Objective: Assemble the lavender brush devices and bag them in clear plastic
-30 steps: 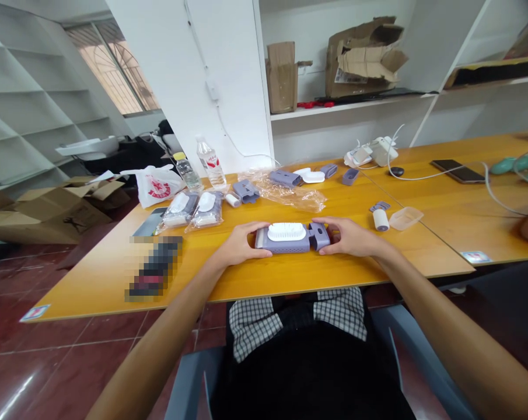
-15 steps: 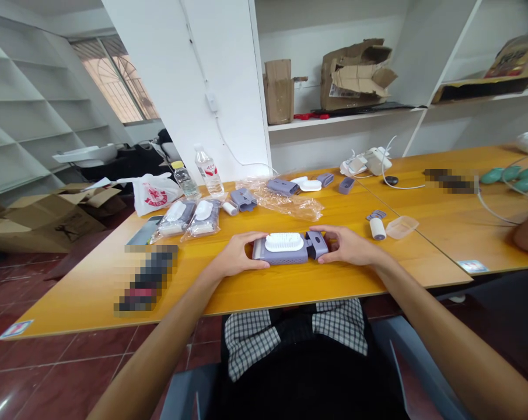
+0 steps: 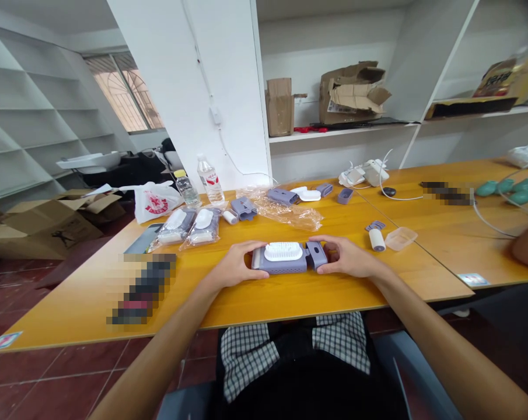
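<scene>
A purple-grey plastic case (image 3: 285, 268) lies on the table in front of me, with a white bristle brush (image 3: 283, 251) on its upper side, bristles showing. At its right end an end cap (image 3: 318, 255) stands out from the body, apparently joined by a small connecting piece. My left hand (image 3: 233, 267) is closed on the case's left end, thumb at the near edge and fingers at the far edge. The end cap is pinched between the thumb and fingers of my right hand (image 3: 351, 258).
Two bagged cases (image 3: 202, 224), a white roller (image 3: 230, 216) and purple-grey case parts (image 3: 244, 207) lie behind the hands. Crumpled clear film (image 3: 296, 217) is farther back. Another roller (image 3: 376, 240) and a clear plastic box (image 3: 401, 238) sit right. Bottles (image 3: 211, 182) stand near the pillar.
The camera view has tilted slightly upward, so the scene sits lower in the picture. Both hands keep their hold on the case and its end cap.
</scene>
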### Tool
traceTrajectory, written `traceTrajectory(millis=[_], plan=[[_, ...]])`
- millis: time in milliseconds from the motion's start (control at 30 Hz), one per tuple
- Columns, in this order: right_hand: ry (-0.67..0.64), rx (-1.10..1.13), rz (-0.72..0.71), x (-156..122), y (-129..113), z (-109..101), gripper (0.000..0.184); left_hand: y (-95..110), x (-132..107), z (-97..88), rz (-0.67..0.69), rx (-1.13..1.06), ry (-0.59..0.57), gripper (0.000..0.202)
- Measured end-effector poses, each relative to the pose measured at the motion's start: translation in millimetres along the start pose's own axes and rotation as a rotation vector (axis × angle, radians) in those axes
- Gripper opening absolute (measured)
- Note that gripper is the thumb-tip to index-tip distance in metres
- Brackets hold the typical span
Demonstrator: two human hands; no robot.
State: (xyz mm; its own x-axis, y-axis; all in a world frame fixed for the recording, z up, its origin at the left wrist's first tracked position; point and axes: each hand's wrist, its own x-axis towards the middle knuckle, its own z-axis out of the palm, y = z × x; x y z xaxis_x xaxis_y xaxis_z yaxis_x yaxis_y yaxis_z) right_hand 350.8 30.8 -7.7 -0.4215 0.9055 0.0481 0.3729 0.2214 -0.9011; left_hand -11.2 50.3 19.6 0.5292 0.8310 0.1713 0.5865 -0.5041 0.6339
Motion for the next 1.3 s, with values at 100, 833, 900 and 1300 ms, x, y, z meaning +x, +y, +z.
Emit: traceTrajectory(millis=[100,833,900,1300], plan=[[0.004,-0.017,-0.002,0,-4,1,0.088,0,-1,-0.3,0.001,0.004,0.000,0.084],[0.066,-0.103,-0.058,4,-8,3,0.084,-5,-4,-4.5,0.031,0.015,0.083,0.086],[0.058,-0.080,-0.060,4,-8,4,0.084,-4,-4,-4.8,0.028,0.013,0.071,0.086],[0.045,-0.064,-0.030,3,-10,6,0.086,-1,-5,1.1,0.017,0.063,0.046,0.104]])
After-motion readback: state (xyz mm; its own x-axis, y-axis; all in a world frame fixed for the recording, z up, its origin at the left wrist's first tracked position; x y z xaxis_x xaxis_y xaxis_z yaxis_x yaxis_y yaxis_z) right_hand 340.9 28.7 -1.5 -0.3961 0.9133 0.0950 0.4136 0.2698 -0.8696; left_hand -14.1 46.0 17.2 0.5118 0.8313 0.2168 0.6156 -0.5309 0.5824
